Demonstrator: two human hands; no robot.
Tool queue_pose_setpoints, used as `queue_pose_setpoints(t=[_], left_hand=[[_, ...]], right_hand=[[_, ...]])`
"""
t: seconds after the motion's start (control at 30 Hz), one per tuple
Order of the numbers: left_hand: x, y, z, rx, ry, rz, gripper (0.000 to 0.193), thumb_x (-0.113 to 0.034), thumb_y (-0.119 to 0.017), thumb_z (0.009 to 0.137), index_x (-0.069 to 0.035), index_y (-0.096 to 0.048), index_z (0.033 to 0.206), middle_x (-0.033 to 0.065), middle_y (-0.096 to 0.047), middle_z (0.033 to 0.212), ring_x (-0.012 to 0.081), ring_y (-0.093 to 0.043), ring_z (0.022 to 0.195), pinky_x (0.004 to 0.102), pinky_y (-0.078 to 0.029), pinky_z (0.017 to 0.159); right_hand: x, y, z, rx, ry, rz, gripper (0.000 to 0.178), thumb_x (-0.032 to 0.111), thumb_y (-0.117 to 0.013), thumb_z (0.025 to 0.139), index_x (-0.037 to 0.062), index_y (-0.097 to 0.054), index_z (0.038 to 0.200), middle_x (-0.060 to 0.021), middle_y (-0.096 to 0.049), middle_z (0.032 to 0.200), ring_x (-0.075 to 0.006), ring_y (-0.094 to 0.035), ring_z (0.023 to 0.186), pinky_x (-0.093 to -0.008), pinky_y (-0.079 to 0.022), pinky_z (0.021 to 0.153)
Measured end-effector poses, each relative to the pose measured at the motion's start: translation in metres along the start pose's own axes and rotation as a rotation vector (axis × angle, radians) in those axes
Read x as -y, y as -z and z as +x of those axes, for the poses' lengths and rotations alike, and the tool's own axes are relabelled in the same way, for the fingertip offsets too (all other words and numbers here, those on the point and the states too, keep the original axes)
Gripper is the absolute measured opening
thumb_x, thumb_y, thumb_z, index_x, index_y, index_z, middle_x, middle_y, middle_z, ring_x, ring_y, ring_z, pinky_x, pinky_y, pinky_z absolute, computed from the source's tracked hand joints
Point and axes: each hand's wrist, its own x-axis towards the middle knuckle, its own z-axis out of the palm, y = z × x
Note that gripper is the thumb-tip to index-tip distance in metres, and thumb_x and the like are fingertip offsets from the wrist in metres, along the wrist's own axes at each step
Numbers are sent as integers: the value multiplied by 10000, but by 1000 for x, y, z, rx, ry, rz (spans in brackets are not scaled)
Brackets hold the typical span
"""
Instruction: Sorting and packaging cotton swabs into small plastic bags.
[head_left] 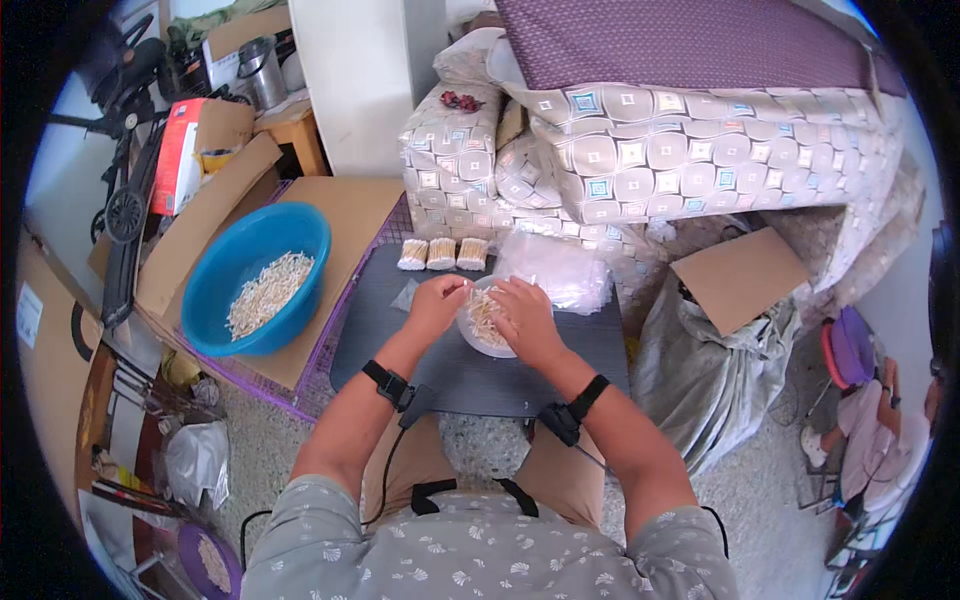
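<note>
Reaching into cotton swabs [480, 318] in a white bowl [489, 350] on a dark table [440, 375] with right hand [525, 318] open, fingers spread — holding left hand [438, 303] pinched by the rim, cannot tell whether on a swab — facing three swab bundles [441, 254] beyond.

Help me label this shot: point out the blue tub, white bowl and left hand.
Blue tub [243, 242]: head view, bare inside.
White bowl [486, 351]: head view, near wall.
Left hand [436, 304]: head view, its back.
</note>
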Motion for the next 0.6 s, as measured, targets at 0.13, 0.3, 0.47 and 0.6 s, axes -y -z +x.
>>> queue_pose_setpoints(t=[0.13,0.3,0.47,0.6], left_hand=[[-21,12,-8,-57,38,-158,191,-170,-617,873,-4,-680,943,6,-625,705,59,-535,618,232,-429,547],[-59,21,-26,-25,115,-384,206,-198,-595,915,-39,-672,1023,-14,-627,838,59,-553,701,222,-452,599],[-75,22,-43,64,129,-689,197,-178,-603,912,-41,-665,1040,-21,-612,832,50,-547,730,210,-455,640],[-86,20,-56,164,93,-848,226,-154,-574,926,-23,-635,1099,-15,-605,839,57,-549,738,209,-460,674]], right_hand=[[17,14,-2,-137,11,167,328,171,-639,813,94,-616,1131,-111,-575,1212,-315,-496,1158,-448,-358,1002],[47,26,-9,-172,-65,333,244,116,-627,833,73,-645,1072,-117,-607,1161,-310,-531,1113,-404,-398,975],[62,32,-16,-197,-241,549,237,134,-597,885,55,-641,1104,-120,-619,1165,-277,-542,1129,-359,-398,987],[81,46,-20,-179,-354,679,247,134,-579,906,34,-631,1125,-117,-619,1157,-223,-564,1098,-327,-418,959]])
